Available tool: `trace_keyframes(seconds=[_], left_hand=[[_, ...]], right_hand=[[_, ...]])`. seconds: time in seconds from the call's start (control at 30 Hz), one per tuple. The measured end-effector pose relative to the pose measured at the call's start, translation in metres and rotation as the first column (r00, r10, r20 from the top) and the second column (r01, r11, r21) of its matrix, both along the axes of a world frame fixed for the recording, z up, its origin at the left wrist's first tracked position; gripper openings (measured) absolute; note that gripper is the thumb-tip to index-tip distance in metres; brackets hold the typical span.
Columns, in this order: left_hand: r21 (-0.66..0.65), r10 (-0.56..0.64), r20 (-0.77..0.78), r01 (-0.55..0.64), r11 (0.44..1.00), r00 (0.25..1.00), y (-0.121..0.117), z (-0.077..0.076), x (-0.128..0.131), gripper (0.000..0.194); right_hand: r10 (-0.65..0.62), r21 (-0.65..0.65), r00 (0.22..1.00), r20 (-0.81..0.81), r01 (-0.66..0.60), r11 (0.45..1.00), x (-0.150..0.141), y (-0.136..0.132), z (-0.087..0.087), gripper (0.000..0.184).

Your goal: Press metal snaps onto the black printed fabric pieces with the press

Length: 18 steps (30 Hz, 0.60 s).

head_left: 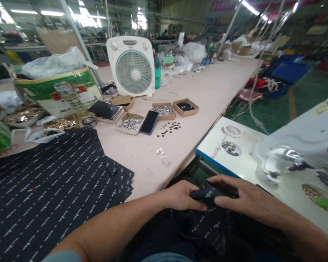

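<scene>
Black printed fabric piece (207, 194), low centre, is pinched by left hand (182, 196) and right hand (242, 200); edges are best kept aligned.

Overhead fluorescent tubes (30, 12) are lighting the hall evenly and brightly; several are blowing out to white near the top edge. Soft, faint shadows are lying under the fan (133, 65) and the small boxes. Wide-angle distortion is bending straight lines at the borders. The machine (297, 145) at right is smearing with blur and glare; far background is looking soft.
</scene>
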<state>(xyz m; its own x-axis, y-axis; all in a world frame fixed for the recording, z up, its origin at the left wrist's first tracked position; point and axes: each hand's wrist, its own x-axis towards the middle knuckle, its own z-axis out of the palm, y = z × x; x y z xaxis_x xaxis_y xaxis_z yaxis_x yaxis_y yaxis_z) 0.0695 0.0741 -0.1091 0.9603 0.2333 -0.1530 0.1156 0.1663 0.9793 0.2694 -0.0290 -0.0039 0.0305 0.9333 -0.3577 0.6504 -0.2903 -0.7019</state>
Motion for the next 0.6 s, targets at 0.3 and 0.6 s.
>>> trace_keyframes(seconds=[0.3, 0.6], left_hand=[[0.663, -0.171, -0.191, 0.256, 0.704, 0.966, -0.012, -0.002, 0.009, 0.036], [0.616, -0.281, -0.163, 0.32, 0.719, 0.946, -0.004, -0.036, 0.028, 0.022]], right_hand=[[-0.069, 0.28, 0.996, 0.056, 0.05, 0.959, -0.053, 0.115, -0.035, 0.027], [-0.235, 0.352, 0.95, 0.208, 0.151, 0.924, -0.057, 0.227, -0.078, 0.024]])
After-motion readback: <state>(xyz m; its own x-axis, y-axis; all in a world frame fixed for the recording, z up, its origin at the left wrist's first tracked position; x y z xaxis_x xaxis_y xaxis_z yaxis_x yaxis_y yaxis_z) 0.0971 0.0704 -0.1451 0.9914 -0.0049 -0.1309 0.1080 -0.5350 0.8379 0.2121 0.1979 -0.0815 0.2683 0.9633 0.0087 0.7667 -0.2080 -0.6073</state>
